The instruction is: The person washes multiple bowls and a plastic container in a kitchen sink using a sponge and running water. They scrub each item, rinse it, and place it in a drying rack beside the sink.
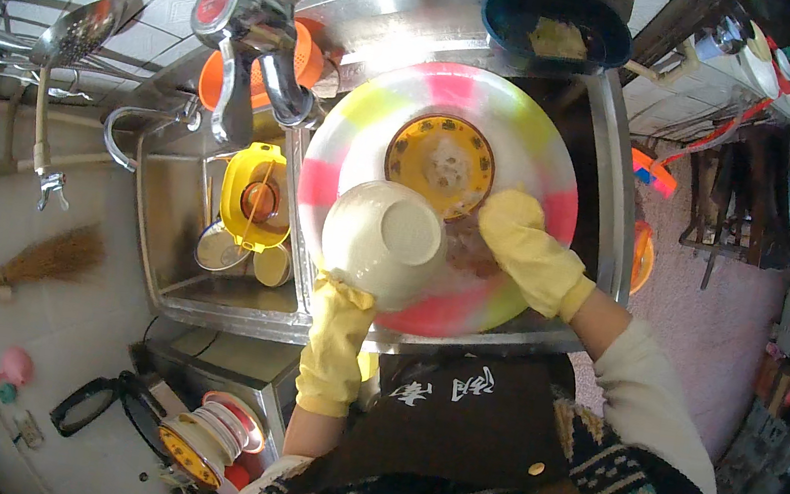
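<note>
A large basin with pink, yellow-green and white patches [354, 108] stands in the steel sink. My left hand [338, 341], in a yellow rubber glove, grips the rim of a white bowl [360, 227], whose underside faces up. Below the far side of the bowl, an orange-yellow dish with a patterned rim [441, 162] lies in the basin with foam on it. My right hand [527, 247], gloved the same way, is in the basin beside that dish, with its fingers partly hidden; whether it holds anything cannot be told.
A chrome tap [244, 29] overhangs the sink at the upper left. The left compartment holds a yellow basket [228, 197] and cups. An orange colander [307, 60] stands behind the tap, a dark blue tub [496, 38] at the back right. Stacked dishes [217, 434] are at the lower left.
</note>
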Tool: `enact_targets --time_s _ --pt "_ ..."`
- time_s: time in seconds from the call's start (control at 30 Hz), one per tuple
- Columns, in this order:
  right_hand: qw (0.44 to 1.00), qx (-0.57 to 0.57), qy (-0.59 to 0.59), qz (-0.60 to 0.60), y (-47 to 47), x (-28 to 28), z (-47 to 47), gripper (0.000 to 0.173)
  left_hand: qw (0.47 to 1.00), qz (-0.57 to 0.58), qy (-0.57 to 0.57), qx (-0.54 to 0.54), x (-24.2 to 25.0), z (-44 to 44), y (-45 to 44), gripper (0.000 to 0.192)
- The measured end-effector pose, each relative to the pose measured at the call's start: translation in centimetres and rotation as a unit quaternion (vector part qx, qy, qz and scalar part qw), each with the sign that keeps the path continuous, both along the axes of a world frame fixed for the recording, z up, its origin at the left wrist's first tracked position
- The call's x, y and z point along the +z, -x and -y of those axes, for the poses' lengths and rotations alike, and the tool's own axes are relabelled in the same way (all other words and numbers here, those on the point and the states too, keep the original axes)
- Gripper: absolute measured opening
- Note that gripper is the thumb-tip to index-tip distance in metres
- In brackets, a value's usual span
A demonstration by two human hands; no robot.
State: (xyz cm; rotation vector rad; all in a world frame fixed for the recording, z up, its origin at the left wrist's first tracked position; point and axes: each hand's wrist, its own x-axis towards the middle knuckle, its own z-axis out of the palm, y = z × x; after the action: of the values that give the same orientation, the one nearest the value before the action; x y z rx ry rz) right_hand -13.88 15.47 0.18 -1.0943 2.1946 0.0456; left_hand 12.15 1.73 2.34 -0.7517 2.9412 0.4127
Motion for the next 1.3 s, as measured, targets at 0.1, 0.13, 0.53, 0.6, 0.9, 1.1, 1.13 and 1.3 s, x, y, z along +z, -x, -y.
enact_targets --time_s 0.1,0.13,0.53,0.6,0.9,1.1,1.13,1.3 --pt "0.978 0.109 0.175 -0.019 -1.7 -0.8 -3.9 0.086 0.938 -0.062 -0.273 0.204 1.7 -1.4 -0.3 0.048" --pt "0.957 0.094 0.273 0.009 -3.1 -1.3 -5.1 0.1 0.911 -0.012 -0.344 0.226 1.5 -1.3 0.2 0.049" --pt "0.97 0.028 0.086 -0.225 -8.0 -8.3 -4.1 0.063 0.546 -0.195 -0.664 0.471 -3.6 -4.7 0.7 0.049" --pt "0.99 -0.113 0.087 -0.002 -6.6 -7.7 -1.9 0.053 0.492 -0.251 -0.625 0.552 -3.3 -4.3 -0.5 0.055" --pt "0.942 0.149 0.202 0.224 -3.7 -8.0 -4.0 0.045 0.458 -0.428 -0.625 0.465 -2.2 -1.7 -3.9 0.055" --pt "0.613 -0.429 0.173 0.641 -7.3 -6.8 -3.8 0.053 0.354 -0.449 -0.703 0.423 -0.7 -0.3 -5.1 0.058" --pt "0.662 -0.436 0.212 0.572 -7.3 -6.2 -3.5 0.052 0.354 -0.447 -0.706 0.421 -1.0 -0.2 -5.4 0.059" --pt "0.944 -0.316 0.083 0.052 -6.2 -1.0 -2.6 0.072 0.637 -0.394 -0.519 0.412 -4.9 0.3 -5.1 0.048"
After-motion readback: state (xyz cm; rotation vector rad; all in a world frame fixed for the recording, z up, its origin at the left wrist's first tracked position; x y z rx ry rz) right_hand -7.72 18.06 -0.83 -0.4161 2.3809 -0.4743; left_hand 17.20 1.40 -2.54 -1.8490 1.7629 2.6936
